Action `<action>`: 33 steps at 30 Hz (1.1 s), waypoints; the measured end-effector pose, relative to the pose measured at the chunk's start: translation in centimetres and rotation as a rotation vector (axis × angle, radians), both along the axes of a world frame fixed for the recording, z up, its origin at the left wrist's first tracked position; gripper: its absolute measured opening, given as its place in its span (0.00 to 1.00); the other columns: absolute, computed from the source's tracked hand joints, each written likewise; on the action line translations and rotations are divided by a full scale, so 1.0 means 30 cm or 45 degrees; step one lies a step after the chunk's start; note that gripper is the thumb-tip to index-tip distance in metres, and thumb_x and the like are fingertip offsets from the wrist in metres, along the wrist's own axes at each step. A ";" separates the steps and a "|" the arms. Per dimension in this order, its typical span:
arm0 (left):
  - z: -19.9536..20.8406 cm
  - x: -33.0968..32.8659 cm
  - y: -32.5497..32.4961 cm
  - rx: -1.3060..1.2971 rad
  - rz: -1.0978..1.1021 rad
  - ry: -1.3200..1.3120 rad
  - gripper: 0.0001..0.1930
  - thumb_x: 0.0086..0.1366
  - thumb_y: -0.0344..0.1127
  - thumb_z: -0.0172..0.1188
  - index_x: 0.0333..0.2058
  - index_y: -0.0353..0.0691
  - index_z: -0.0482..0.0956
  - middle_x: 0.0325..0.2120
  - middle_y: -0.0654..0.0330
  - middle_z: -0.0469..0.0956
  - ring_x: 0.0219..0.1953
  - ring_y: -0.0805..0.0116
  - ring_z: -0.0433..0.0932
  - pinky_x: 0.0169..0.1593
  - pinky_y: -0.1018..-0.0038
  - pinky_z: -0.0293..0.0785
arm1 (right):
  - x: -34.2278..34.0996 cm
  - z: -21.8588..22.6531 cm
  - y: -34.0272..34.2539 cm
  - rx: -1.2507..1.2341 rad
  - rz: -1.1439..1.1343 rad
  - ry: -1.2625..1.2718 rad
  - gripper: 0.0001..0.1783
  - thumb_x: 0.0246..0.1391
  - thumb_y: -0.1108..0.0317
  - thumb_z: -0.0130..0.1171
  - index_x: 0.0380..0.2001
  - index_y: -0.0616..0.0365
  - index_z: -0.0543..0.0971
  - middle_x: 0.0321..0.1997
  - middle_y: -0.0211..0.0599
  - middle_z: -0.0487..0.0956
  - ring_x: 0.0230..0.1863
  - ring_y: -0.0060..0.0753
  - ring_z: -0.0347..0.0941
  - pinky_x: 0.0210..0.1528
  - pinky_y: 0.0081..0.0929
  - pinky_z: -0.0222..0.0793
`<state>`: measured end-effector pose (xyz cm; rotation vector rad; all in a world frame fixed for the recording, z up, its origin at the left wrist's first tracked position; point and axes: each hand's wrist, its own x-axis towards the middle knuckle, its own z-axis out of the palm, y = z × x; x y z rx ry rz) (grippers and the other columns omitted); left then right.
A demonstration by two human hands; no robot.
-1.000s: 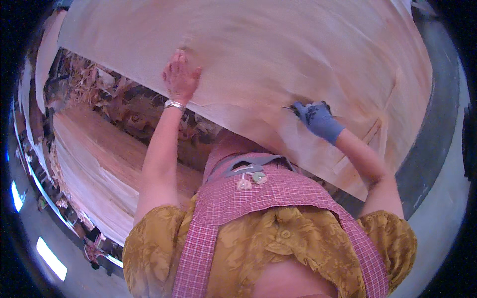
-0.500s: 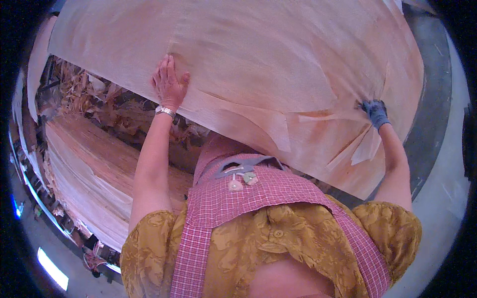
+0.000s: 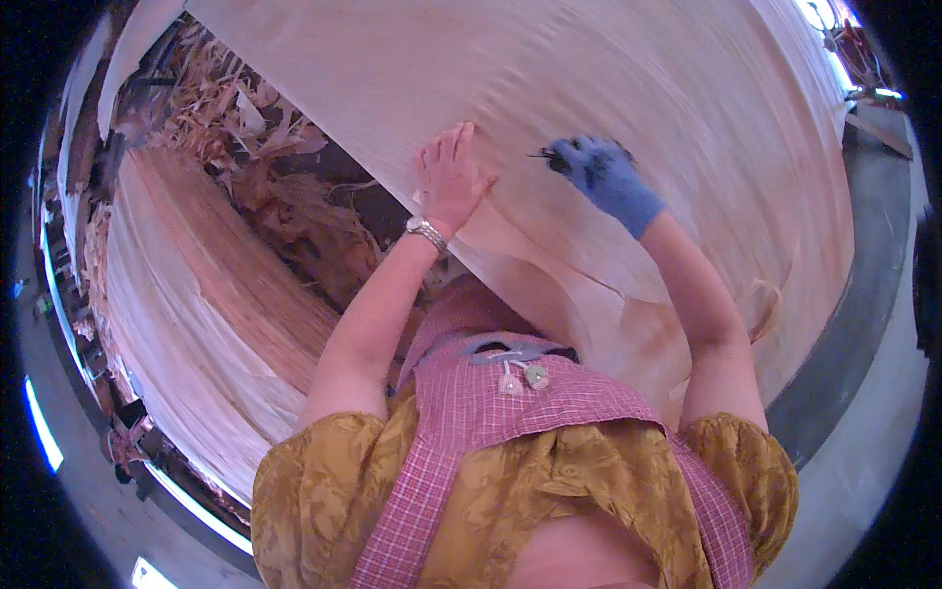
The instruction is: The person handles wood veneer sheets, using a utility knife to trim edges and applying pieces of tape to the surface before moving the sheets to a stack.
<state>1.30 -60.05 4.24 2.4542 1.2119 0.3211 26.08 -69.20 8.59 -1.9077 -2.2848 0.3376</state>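
Note:
A large, thin, pale sheet of wood veneer (image 3: pixel 608 59) spreads in front of me. My bare left hand (image 3: pixel 451 182), with a metal-band wristwatch (image 3: pixel 427 233), lies open near the sheet's left edge, fingers stretched out. To its right is my right hand (image 3: pixel 601 172), in a blue glove with black patches, above or on the sheet. Its fingers are curled together, and a thin dark bit sticks out at their tips; what it is, I cannot make out. Between my hands and body, a split and a lifted flap (image 3: pixel 579 290) show in the veneer.
Shredded veneer scraps (image 3: pixel 265 137) fill a dark gap left of the sheet. Beside it lies a thick stack of veneer (image 3: pixel 211 304). A dark grey edge (image 3: pixel 859 285) curves along the right. A curled strip (image 3: pixel 767 309) rises near my right forearm.
My right hand has moved left across the sheet, close to my left hand. The bunched folds at the right have flattened out. The whole view has turned, shifting my left hand rightward in it.

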 end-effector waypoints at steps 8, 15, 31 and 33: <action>0.033 0.070 -0.007 0.133 -0.020 -0.080 0.53 0.47 0.42 0.74 0.67 0.38 0.51 0.63 0.51 0.60 0.66 0.51 0.58 0.67 0.51 0.52 | -0.086 -0.119 0.310 -0.019 0.488 -0.350 0.07 0.58 0.60 0.53 0.39 0.45 0.77 0.33 0.33 0.77 0.36 0.40 0.77 0.36 0.38 0.71; 0.045 0.144 -0.022 -0.263 0.028 -0.266 0.57 0.43 0.38 0.75 0.67 0.34 0.49 0.63 0.45 0.61 0.65 0.49 0.60 0.66 0.60 0.59 | -0.082 -0.124 0.350 -0.177 0.632 -0.489 0.08 0.55 0.63 0.54 0.37 0.47 0.79 0.29 0.34 0.80 0.30 0.39 0.79 0.28 0.38 0.70; 0.100 0.312 0.024 -0.143 0.115 0.109 0.61 0.41 0.48 0.77 0.68 0.33 0.47 0.60 0.48 0.61 0.62 0.50 0.62 0.62 0.57 0.61 | 0.221 -0.052 0.535 -0.280 0.753 -0.488 0.09 0.56 0.62 0.53 0.40 0.45 0.75 0.30 0.37 0.78 0.34 0.40 0.77 0.35 0.39 0.70; 0.147 0.415 0.062 -0.034 0.038 -0.093 0.62 0.41 0.50 0.76 0.68 0.34 0.47 0.61 0.46 0.60 0.63 0.49 0.61 0.63 0.57 0.60 | 0.257 -0.125 0.529 -0.161 0.797 -0.373 0.08 0.56 0.62 0.53 0.39 0.45 0.75 0.29 0.36 0.78 0.33 0.40 0.76 0.33 0.39 0.68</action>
